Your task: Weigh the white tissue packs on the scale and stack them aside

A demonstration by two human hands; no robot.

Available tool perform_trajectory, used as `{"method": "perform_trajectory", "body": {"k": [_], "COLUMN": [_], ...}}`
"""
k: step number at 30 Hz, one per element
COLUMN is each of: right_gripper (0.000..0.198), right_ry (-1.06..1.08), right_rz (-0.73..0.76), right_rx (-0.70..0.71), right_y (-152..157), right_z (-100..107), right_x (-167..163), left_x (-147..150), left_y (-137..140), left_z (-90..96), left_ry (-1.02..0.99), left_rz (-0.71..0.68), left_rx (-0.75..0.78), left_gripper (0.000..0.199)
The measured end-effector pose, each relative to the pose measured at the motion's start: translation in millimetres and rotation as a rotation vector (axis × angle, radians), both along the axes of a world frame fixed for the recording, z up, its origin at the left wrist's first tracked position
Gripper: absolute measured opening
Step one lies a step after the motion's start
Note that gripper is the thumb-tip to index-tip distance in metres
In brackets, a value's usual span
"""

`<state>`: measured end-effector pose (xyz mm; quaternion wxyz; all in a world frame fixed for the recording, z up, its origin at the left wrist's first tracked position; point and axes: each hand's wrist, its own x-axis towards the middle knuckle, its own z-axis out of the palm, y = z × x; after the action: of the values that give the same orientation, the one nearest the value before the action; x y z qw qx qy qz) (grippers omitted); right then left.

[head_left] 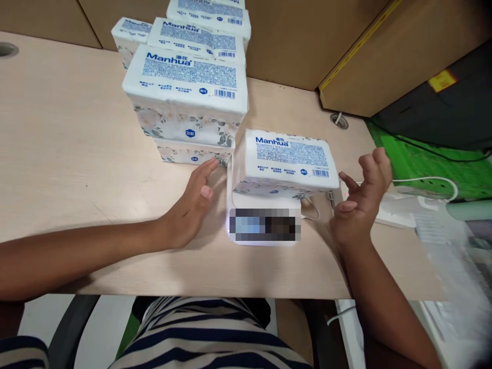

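Observation:
A white Manhua tissue pack [286, 161] with blue print and a floral side rests on top of a small white device [265, 203], whose front panel is pixelated. My left hand [192, 207] is held just left of the device, fingers extended and holding nothing. On the pack's right side, my right hand [359, 200] is raised with its fingers apart, also without anything in it. Behind my left hand stands a stack of similar tissue packs [188, 84], its nearest column two packs high.
A cardboard box [284, 43] lines the back of the wooden desk [77, 143]. At the right are a cable hole [339, 121], a white power strip [395, 210] with cables, a green surface [403, 159] and clear plastic wrapping [446, 271]. The desk's front edge is close to my lap.

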<state>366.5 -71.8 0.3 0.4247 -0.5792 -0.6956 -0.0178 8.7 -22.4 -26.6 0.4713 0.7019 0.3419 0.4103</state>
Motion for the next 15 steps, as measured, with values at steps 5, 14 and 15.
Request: {"method": "perform_trajectory", "body": {"k": [5, 14, 15], "right_gripper": [0.086, 0.132, 0.134], "right_ry": [0.017, 0.13, 0.087], "right_rz": [0.086, 0.216, 0.202], "right_rx": [0.035, -0.42, -0.425], "right_y": [2, 3, 1], "right_z": [-2, -17, -13], "right_x": [10, -13, -17], "left_x": [-5, 1, 1], "left_y": [4, 8, 5], "left_z": [-5.4, 5.7, 10.6], "left_ry": [0.052, 0.241, 0.276], "left_rz": [-0.055, -0.232, -0.273], "left_rx": [-0.006, 0.281, 0.347], "left_gripper": [0.066, 0.065, 0.069]}}
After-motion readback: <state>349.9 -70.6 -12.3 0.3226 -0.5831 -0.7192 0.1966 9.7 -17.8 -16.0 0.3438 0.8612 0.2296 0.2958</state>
